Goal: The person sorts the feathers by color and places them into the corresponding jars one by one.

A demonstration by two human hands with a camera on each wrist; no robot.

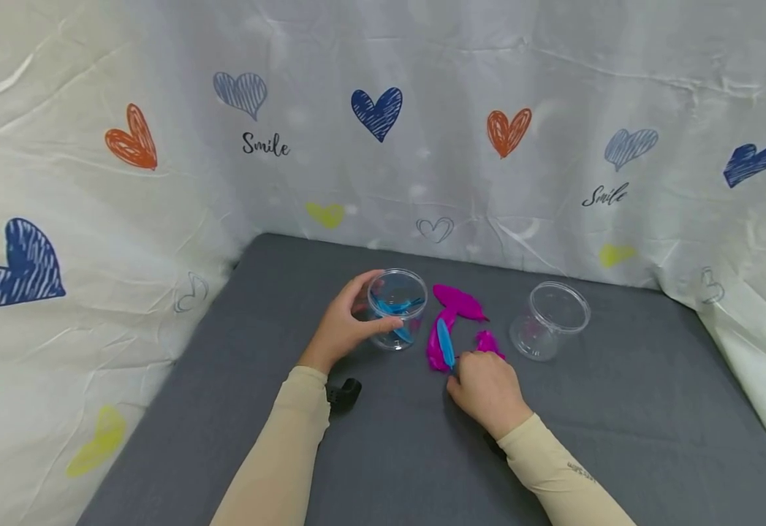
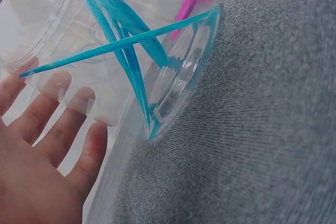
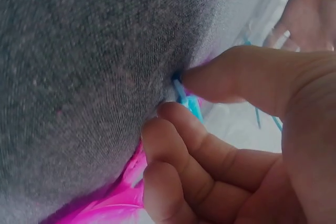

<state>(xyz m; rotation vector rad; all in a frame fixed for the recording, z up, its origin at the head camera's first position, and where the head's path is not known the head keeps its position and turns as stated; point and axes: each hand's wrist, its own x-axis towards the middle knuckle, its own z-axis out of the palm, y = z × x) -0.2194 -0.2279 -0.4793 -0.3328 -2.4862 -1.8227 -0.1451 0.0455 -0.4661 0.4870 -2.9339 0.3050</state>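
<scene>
In the head view, the left hand point(image 1: 338, 325) held a clear jar point(image 1: 414, 321) above the dark grey cloth point(image 1: 653, 394), its thumb bent across the front wall and its fingers around the far side. Blue feathers point(image 1: 404, 334) lay inside that jar. To its right, pink feathers point(image 1: 460, 301) were spread on the cloth, and a single loose blue feather point(image 1: 445, 342) overlapped them. The right hand point(image 1: 488, 383) was lowered at the near end of this feather, its fingers bent, with a smaller pink piece point(image 1: 487, 342) just beyond its knuckles. A second clear jar point(image 1: 541, 334) stood upright farther right, apart from both hands. Beige sleeves point(image 1: 274, 446) covered the forearms, and a pale backdrop point(image 1: 442, 168) printed with hearts rose behind the cloth. In the left wrist view, the left hand's fingers were spread, their tips against the jar's wall, and several blue feathers crossed one another inside it; whether its base sat flat on the cloth could not be told. In the right wrist view, the right hand's thumb and bent fingers came close together on either side of the loose blue feather's quill; whether they pinched it firmly could not be told. Bright pink showed below the fingertips.
</scene>
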